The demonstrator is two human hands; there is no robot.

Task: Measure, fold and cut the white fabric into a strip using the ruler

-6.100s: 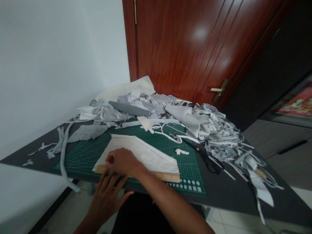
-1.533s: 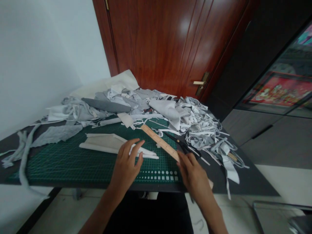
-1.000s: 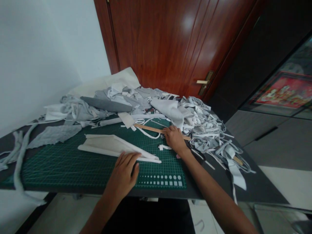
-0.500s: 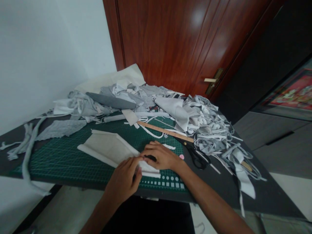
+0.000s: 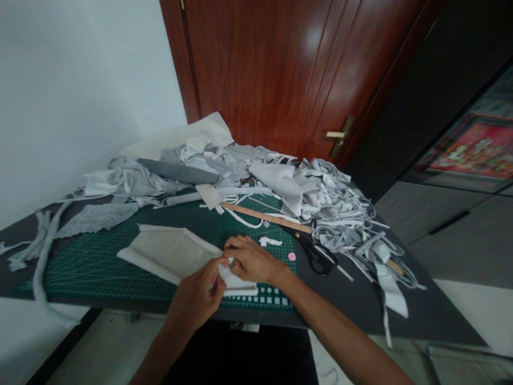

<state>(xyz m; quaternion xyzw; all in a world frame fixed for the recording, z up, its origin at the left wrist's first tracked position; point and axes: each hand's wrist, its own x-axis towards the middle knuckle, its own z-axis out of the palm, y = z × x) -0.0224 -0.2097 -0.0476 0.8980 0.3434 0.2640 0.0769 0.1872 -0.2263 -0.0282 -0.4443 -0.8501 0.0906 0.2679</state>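
A pale beige piece of fabric (image 5: 168,250) with folded-over edges lies on the green cutting mat (image 5: 92,262). My left hand (image 5: 200,291) pinches the folded edge near the fabric's right end. Right beside it, my right hand (image 5: 249,258) has its fingers curled onto the same end, fingertips almost meeting those of the left. A small white patch of cloth shows between the two hands. The exact grip under the fingers is partly hidden.
Black-handled scissors (image 5: 316,255) lie right of the mat, by a wooden ruler (image 5: 264,215). Heaps of grey and white fabric scraps (image 5: 336,198) line the table's back and right. A pink piece (image 5: 292,256) and a white strip (image 5: 271,241) lie near my right hand.
The view has shifted slightly. The fingers of my right hand have curled in more tightly, and both hands now pinch at the fabric's folded edge.
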